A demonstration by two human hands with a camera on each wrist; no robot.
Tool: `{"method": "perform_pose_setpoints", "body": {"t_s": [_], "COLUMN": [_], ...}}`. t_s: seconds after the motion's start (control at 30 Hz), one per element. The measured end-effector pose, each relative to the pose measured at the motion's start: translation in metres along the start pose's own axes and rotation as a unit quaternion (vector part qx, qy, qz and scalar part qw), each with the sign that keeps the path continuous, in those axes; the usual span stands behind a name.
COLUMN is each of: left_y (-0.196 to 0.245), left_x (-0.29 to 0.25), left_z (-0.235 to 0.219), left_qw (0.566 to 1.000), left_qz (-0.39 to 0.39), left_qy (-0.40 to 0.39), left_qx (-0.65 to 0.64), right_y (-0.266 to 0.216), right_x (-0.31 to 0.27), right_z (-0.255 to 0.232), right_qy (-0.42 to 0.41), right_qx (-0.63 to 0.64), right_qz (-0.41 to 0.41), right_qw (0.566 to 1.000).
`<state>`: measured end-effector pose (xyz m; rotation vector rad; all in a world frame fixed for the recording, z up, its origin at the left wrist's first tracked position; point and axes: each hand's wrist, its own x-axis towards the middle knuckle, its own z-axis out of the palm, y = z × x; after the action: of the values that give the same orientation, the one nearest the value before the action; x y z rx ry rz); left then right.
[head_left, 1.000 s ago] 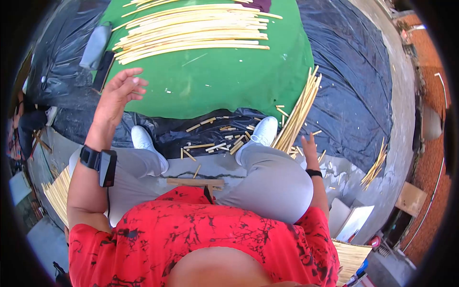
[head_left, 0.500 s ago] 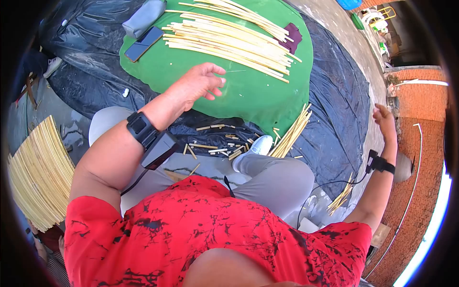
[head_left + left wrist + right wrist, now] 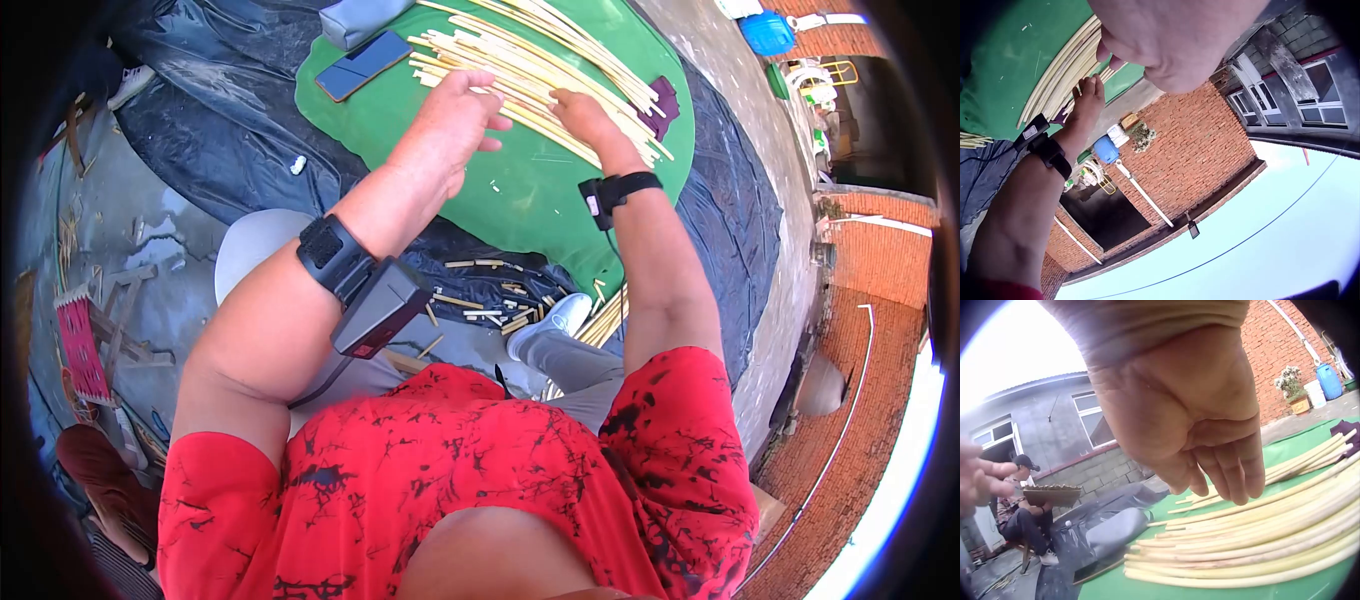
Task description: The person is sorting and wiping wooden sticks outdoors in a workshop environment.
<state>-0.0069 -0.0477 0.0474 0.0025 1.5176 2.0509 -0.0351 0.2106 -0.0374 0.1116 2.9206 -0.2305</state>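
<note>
Long pale peeled sticks (image 3: 540, 80) lie side by side on a green cloth (image 3: 520, 170). Over their near left part is my left hand (image 3: 455, 125), its fingers loosely bent and nothing in them. My right hand (image 3: 592, 128) reaches across the right part of the same row. In the right wrist view, the fingers of the right hand (image 3: 1191, 419) point down toward the sticks (image 3: 1254, 540), loosely extended and holding nothing. A second set of sticks (image 3: 580, 40) lies farther back. The left wrist view shows the left hand (image 3: 1160, 44) close above, its fingertips partly hidden.
A phone (image 3: 363, 66) and grey pouch (image 3: 365, 20) lie left of the sticks, a purple cloth (image 3: 660, 108) at their right ends. Short cut pieces (image 3: 490, 310) are scattered on black plastic sheeting (image 3: 230, 110). A seated person (image 3: 1022, 509) holds a slatted panel (image 3: 1052, 496).
My right hand has swung from low at the right, out wide, then in over the sticks. My left hand has moved right and forward to them. The head view has shifted too.
</note>
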Motion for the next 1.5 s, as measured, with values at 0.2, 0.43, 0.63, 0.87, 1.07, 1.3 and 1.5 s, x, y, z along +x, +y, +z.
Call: {"method": "perform_pose_setpoints", "body": {"t_s": [0.2, 0.43, 0.63, 0.87, 1.07, 1.3, 1.5], "left_y": [-0.013, -0.015, -0.022, -0.022, -0.021, -0.019, -0.013], "left_x": [-0.02, -0.027, -0.031, -0.031, -0.028, -0.028, -0.026], "left_z": [0.016, 0.022, 0.019, 0.013, 0.011, 0.013, 0.009], "left_qw": [0.962, 0.94, 0.935, 0.935, 0.94, 0.937, 0.941], "left_qz": [-0.1, -0.105, -0.097, -0.102, -0.103, -0.11, -0.093], "left_qy": [-0.247, -0.312, -0.324, -0.319, -0.31, -0.315, -0.299], "left_qx": [0.067, 0.088, 0.102, 0.113, 0.104, 0.106, 0.13], "right_y": [-0.031, -0.052, -0.054, -0.056, -0.068, -0.069, -0.068], "right_x": [-0.031, -0.052, -0.077, -0.076, -0.065, -0.063, -0.065], "right_z": [0.087, 0.101, 0.108, 0.09, 0.069, 0.077, 0.067], "right_qy": [0.059, 0.093, 0.126, 0.044, -0.015, 0.088, 0.11], "right_qx": [0.002, -0.081, -0.052, -0.008, -0.099, -0.104, -0.051], "right_qz": [-0.017, 0.026, -0.036, 0.012, 0.098, 0.041, 0.011], "right_qw": [0.998, 0.992, 0.99, 0.999, 0.99, 0.99, 0.993]}}
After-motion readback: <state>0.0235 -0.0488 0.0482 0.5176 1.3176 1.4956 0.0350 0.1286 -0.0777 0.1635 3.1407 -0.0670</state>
